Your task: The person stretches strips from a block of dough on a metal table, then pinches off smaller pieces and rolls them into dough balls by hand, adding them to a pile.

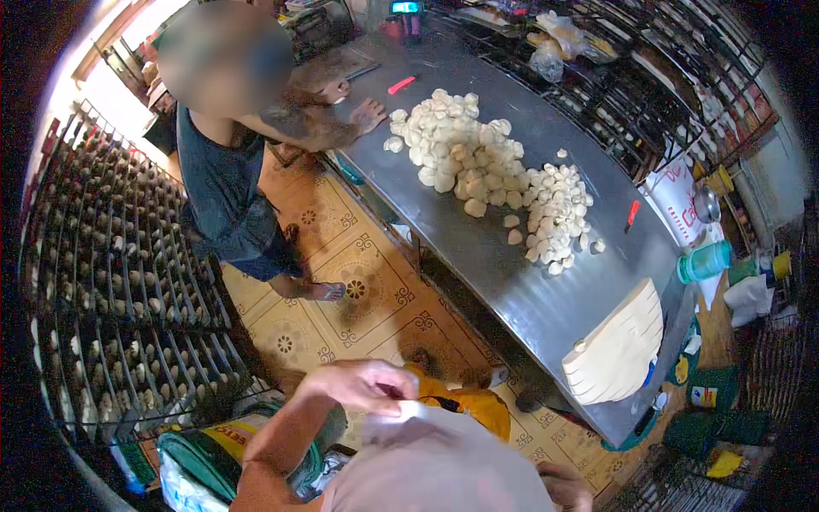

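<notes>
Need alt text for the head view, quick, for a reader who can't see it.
The left hand pinches a white sheet near the camera; the right hand is barely visible. Beyond, dough pieces are heaped on a steel table, where another person leans.

You are looking at two heaps of dough pieces: one large heap (456,145) and one smaller heap (554,213), pieces too many to count. You are seeing one scored dough slab (616,346), two red scrapers (401,84) (632,213), one teal jar (705,261), one steel table (512,282), one loaded rack (119,273), and one co-worker (230,145) standing by.
</notes>
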The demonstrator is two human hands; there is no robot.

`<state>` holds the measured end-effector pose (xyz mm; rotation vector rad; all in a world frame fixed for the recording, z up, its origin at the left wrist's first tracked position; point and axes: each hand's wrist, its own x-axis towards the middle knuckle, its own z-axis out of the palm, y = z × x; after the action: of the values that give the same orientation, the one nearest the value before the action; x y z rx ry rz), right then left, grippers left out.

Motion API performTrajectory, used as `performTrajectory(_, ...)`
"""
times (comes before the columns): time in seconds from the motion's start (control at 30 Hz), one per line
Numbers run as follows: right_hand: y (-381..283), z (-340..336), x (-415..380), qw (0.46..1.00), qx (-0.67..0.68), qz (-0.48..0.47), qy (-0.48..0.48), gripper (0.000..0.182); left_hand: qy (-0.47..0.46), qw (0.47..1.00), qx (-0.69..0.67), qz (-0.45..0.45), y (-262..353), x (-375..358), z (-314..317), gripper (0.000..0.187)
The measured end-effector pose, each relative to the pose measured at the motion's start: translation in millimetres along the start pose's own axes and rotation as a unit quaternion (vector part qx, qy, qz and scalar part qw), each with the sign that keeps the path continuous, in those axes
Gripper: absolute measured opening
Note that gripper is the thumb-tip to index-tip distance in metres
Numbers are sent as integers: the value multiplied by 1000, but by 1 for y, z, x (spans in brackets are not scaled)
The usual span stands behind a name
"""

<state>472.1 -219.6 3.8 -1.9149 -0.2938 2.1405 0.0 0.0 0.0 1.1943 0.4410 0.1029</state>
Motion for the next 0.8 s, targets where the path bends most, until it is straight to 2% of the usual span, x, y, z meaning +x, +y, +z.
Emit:
performTrajectory(0.07, -40, 2, -34, 986, -66, -135, -70, 36, -39, 991, -29, 123, 37, -5, 5, 22)
performTrajectory(0.1, -61, 6, 12, 954, -90, -253, -129, 31, -50, 983, 15, 174, 51, -2, -11, 17)
performTrajectory(0.13, -68, 6, 13, 940, -191, -268, -86, 33, -50, 984, 3, 172, 54, 8, 2, 17)
performTrajectory(0.17, -78, 5, 14, 912, -297, -281, -38, 35, 68, 991, 21, 111, 57, 32, 17, 13)
performTrajectory(0.2, -94, 24, 8, 902, -261, -344, 15, 39, 189, 980, 44, 43, 62, 57, 32, 10)
performTrajectory(0.23, -111, 47, 9, 882, -221, -411, 61, 43, 315, 945, 16, 85, 49, 91, 34, 10)
performTrajectory(0.27, -120, 49, 16, 885, -154, -437, -48, 49, 434, 891, -14, 130, 29, 132, 32, 9)
performTrajectory(0.3, -124, 50, 20, 877, -81, -448, -157, 55, 465, 857, -44, 218, 29, 164, 31, 9)
performTrajectory(0.33, -127, 63, 20, 878, -81, -444, -162, 55, 491, 814, -72, 301, 33, 185, 29, 9)
performTrajectory(0.37, -129, 80, 20, 880, 3, -408, -242, 61, 494, 814, -70, 298, 54, 187, 43, 9)
performTrajectory(0.4, -132, 83, 20, 869, 90, -369, -318, 68, 478, 843, 51, 243, 92, 184, 69, 12)
performTrajectory(0.43, -134, 72, 17, 869, 96, -368, -318, 68, 452, 857, 168, 183, 118, 182, 92, 15)
performTrajectory(0.47, -136, 59, 11, 852, 169, -402, -289, 73, 352, 858, 233, 292, 129, 181, 104, 16)
performTrajectory(0.53, -139, 27, -5, 817, 267, -455, -233, 79, 209, 876, 234, 365, 139, 170, 127, 18)
performTrajectory(0.57, -137, 5, -8, 814, 261, -478, -203, 78, 169, 909, 175, 337, 139, 166, 138, 19)
performTrajectory(0.6, -131, -15, -8, 814, 255, -492, -174, 78, 159, 917, 168, 326, 132, 166, 145, 19)
performTrajectory(0.67, -120, -49, 5, 846, 187, -489, -105, 78, 267, 907, 268, 186, 110, 174, 155, 28)
performTrajectory(0.8, -62, -90, 39, 917, 5, -397, -44, 77, 86, 969, 156, 173, 75, 203, 174, 26)
